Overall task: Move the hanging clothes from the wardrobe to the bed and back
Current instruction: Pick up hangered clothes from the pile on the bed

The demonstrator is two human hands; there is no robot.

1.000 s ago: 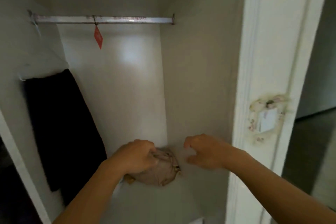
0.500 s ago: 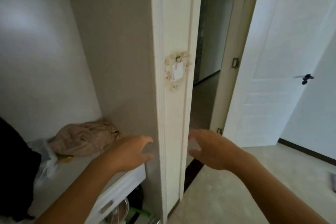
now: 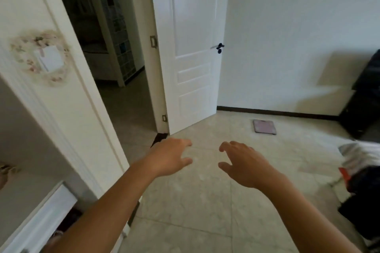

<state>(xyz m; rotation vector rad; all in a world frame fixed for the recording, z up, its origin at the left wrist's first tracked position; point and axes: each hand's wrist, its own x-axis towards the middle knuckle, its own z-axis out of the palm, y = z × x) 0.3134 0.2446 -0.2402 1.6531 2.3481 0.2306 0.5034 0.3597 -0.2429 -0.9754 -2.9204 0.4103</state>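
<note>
Reaching forward over bare tiled floor (image 3: 185,201), left hand (image 3: 170,158) and right hand (image 3: 244,162) were spread loosely, holding nothing. Wardrobe edge (image 3: 67,109) stood at left, open door (image 3: 191,47) ahead. Clothes (image 3: 362,162) lay heaped at right edge.

A white panelled door (image 3: 193,47) is standing open against the white wall (image 3: 287,26). Daylight is falling across the pale tiled floor (image 3: 195,201).

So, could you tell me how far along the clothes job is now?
Done: can't tell from this view. In hand: nothing; left hand and right hand are empty, out over the floor. Left: clothes lie piled at the right edge, presumably awaiting return to the wardrobe.
</note>
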